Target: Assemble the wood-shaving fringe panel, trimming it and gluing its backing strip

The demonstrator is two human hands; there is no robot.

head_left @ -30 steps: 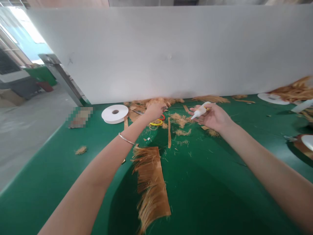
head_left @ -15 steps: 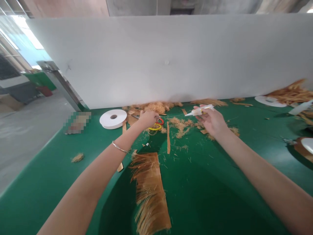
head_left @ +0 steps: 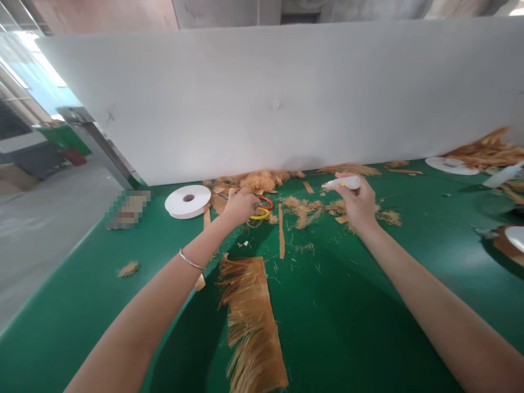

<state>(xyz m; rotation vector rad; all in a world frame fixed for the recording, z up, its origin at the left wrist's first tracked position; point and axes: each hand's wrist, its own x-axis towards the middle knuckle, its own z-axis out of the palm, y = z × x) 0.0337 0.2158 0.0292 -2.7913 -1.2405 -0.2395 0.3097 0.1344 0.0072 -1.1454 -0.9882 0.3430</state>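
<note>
- Two bare hands reach out over a green table (head_left: 368, 305); this runs from the left side of the view to the right.
- Far left, a small tuft of tan fibre (head_left: 128, 268) lies alone, well apart from both hands.
- Next comes a white tape roll (head_left: 188, 201), lying flat near the white back panel (head_left: 262, 98).
- Just right of the roll, the left hand (head_left: 240, 206), a thin bangle (head_left: 190, 261) on its wrist, is curled with the fingers bent down onto the scissors (head_left: 262, 207). Their red and yellow ring handles show just past the knuckles. Whether the fingers actually grip them I cannot tell.
- Scissor blades appear to run left, away from the handles and under the hand, so the long axis lies roughly across the view.
- Below the hands, a fringed tan strip (head_left: 251, 322) lies lengthwise toward the camera, and a narrow tan sliver (head_left: 281, 232) lies between the hands.
- Loose fibre scraps (head_left: 303, 210) are scattered between the scissors and the right hand.
- Right of them, the right hand (head_left: 358, 204) is closed around a small white glue bottle (head_left: 344, 183), held above the table with its nozzle pointing left toward the scissors.
- Of the two, the left hand is the nearer to the scissors.
- Far right, another white roll (head_left: 450, 165) lies beside a heap of tan strips (head_left: 489, 150).
</note>
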